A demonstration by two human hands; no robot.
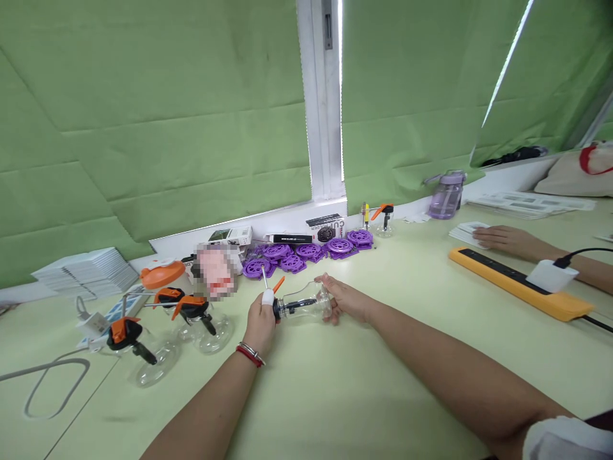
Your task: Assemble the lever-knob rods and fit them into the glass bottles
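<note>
A clear spray bottle (301, 302) lies on its side between my two hands, a little above the table. My left hand (260, 321) is closed round its black neck and head, with the orange trigger and a metal nozzle tube sticking up past the thumb. A white wrap covers the tip of that thumb. My right hand (342, 298) grips the rounded base of the bottle with its fingers curled. Inside the clear body a dark pump tube shows. Several similar spray bottles (211, 329) with black and orange heads stand or lean to the left of my left hand.
Purple plastic holders (294, 255) line the back with a box (325, 227) behind them. Another spray bottle (384, 220) and a purple water bottle (446, 195) stand further right. A co-worker's hand (500, 239) rests on papers beyond an orange power strip (517, 284). Folded papers (86, 271) lie left.
</note>
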